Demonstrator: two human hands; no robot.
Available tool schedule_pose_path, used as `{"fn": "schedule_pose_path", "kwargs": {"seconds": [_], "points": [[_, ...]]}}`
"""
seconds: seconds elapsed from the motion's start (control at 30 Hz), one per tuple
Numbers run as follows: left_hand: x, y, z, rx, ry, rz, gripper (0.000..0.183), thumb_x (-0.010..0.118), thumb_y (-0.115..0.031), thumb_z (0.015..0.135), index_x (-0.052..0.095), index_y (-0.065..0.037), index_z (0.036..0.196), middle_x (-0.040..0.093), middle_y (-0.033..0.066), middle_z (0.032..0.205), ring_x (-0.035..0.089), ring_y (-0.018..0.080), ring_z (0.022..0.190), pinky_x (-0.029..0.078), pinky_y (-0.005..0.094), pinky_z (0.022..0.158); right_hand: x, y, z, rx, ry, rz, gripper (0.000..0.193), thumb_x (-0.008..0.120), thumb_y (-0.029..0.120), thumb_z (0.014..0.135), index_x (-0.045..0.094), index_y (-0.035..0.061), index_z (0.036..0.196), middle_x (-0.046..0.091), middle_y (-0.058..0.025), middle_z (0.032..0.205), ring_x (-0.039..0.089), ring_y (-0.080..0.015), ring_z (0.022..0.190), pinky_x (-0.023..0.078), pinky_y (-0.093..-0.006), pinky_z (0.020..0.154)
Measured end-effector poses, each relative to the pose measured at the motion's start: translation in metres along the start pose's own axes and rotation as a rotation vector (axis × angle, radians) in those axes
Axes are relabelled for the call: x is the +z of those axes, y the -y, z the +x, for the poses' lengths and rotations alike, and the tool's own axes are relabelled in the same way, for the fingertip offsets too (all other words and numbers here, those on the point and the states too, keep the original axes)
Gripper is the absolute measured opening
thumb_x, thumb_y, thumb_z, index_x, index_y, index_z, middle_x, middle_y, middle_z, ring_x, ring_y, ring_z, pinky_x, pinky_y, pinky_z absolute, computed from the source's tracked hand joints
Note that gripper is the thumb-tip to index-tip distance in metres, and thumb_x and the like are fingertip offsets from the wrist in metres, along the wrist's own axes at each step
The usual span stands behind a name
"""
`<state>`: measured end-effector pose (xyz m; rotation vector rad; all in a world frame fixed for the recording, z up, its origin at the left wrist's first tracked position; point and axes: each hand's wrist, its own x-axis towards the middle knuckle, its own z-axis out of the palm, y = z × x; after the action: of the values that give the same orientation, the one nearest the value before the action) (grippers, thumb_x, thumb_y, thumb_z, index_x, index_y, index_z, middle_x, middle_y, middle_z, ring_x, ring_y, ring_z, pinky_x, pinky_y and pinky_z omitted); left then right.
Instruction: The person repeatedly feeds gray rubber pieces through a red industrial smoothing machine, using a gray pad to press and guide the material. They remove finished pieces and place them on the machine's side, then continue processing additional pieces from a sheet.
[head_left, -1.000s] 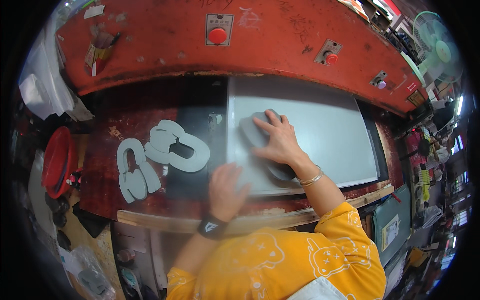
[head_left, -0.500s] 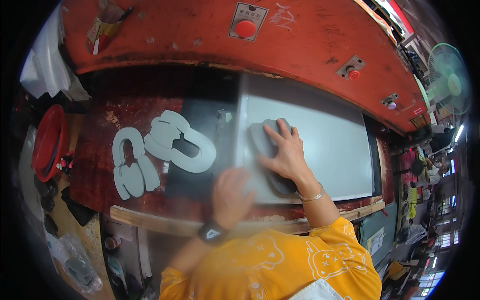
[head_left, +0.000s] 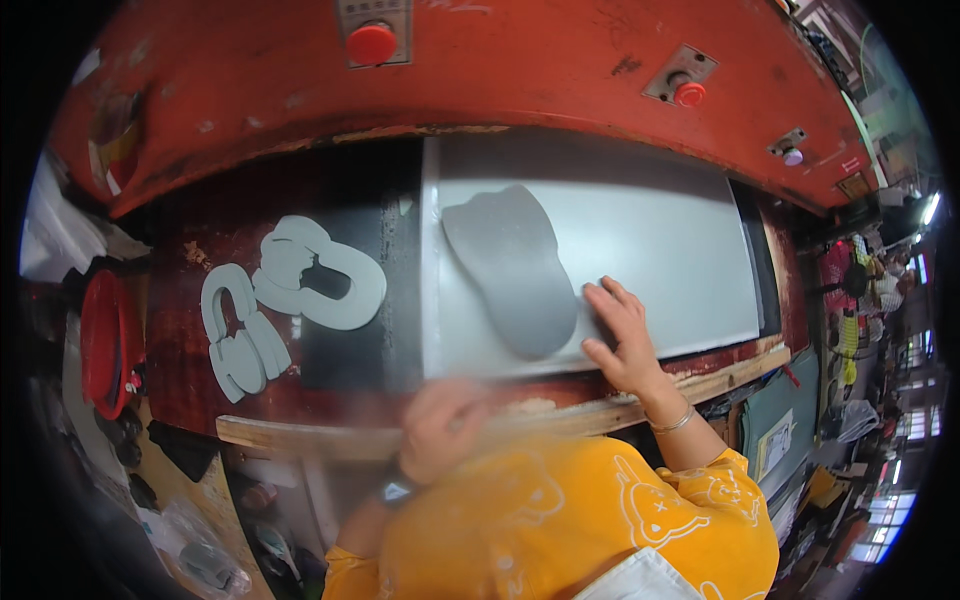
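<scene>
A dark grey, sole-shaped sheet piece [head_left: 515, 275] lies flat on the pale board [head_left: 670, 250] of the work table. Just right of its near end is my right hand [head_left: 625, 338], its fingers spread and held low over the board. A dark patch shows under those fingers; whether it is shadow or material I cannot make out. My left hand [head_left: 440, 425] is smeared by motion by the table's wooden front edge, and its fingers are unclear. On the table's left part lie pale grey U-shaped cut pieces [head_left: 335, 295], with more pale cut pieces [head_left: 240, 345] beside them.
Beyond the board spans a red machine beam [head_left: 520, 85] with a red push button [head_left: 371, 44] and another red button [head_left: 690, 94]. A wooden strip [head_left: 330, 437] borders the table's front. A red basin [head_left: 102, 340] and a plastic bag [head_left: 205, 555] are at left.
My right hand has come off the dark grey piece and moved toward me, to its right. My left hand has drawn back toward my body. The whole view has shifted a little.
</scene>
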<state>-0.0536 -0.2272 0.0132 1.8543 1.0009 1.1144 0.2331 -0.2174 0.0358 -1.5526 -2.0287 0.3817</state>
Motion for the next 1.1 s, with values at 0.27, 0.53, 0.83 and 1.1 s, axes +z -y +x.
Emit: {"fn": "schedule_pose_path", "kwargs": {"seconds": [0.27, 0.53, 0.83, 1.1], "points": [[0.027, 0.016, 0.027, 0.127, 0.147, 0.262, 0.015, 0.069, -0.010, 0.074, 0.066, -0.006, 0.089, 0.065, 0.0081, 0.087, 0.061, 0.0273, 0.082, 0.046, 0.0369, 0.071, 0.039, -0.004, 0.057, 0.074, -0.142, -0.180, 0.072, 0.077, 0.037, 0.068, 0.053, 0.0031, 0.127, 0.053, -0.0111, 0.132, 0.042, -0.0346, 0.126, 0.028, -0.0457, 0.104], [0.038, 0.034, 0.080, 0.177, 0.047, 0.423, 0.007, 0.070, -0.012, 0.074, 0.064, -0.009, 0.078, 0.062, 0.0048, 0.077, 0.057, 0.0268, 0.074, 0.043, 0.0373, 0.066, 0.039, -0.021, 0.115, 0.091, -0.199, -0.219, 0.070, 0.077, 0.040, 0.068, 0.056, 0.0031, 0.124, 0.055, -0.0112, 0.128, 0.044, -0.0335, 0.122, 0.028, -0.0459, 0.103], [0.042, 0.053, 0.125, 0.226, -0.007, 0.450, 0.006, 0.070, -0.013, 0.074, 0.064, -0.010, 0.075, 0.060, 0.0045, 0.073, 0.057, 0.0266, 0.070, 0.043, 0.0367, 0.063, 0.047, -0.050, 0.153, 0.087, -0.219, -0.277, 0.056, 0.079, 0.043, 0.066, 0.067, 0.0030, 0.104, 0.064, -0.0105, 0.115, 0.052, -0.0332, 0.110, 0.034, -0.0463, 0.097], [0.039, 0.076, 0.161, 0.258, -0.079, 0.465, 0.009, 0.072, -0.013, 0.073, 0.063, -0.010, 0.072, 0.061, 0.0059, 0.073, 0.057, 0.0278, 0.070, 0.046, 0.0371, 0.064, 0.000, -0.098, 0.142, -0.189, -0.644, 0.084, 0.021, 0.067, 0.016, 0.081, 0.070, 0.0071, 0.099, 0.066, -0.0107, 0.109, 0.056, -0.0271, 0.112, 0.035, -0.0433, 0.103]]}}
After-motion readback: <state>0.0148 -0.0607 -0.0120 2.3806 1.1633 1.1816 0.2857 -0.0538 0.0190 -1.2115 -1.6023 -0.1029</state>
